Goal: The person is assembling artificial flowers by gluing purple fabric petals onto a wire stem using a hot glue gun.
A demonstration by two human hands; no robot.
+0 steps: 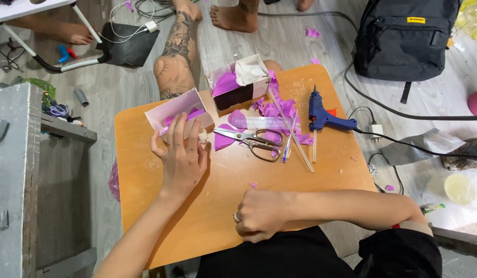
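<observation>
My left hand (pixel 180 157) lies flat on the small orange table (pixel 145 180), fingers spread, its fingertips touching a white open box (pixel 172 109) with purple pieces inside. My right hand (pixel 260 213) rests as a closed fist near the table's front edge, a ring on one finger, nothing visible in it. Scissors (pixel 251 139) lie just right of the left hand. A clear ruler (pixel 264 122), a pen (pixel 287 149) and thin sticks (pixel 300 149) lie among purple scraps (pixel 279 105). A second white box (pixel 239 81) with purple and white material stands at the back.
A blue glue gun (pixel 321 116) stands at the table's right, its cord running off to a plug. Other people's bare legs (pixel 179 56) and feet are beyond the table. A black backpack (pixel 403 36) sits at the top right, a grey cabinet (pixel 12 175) at the left.
</observation>
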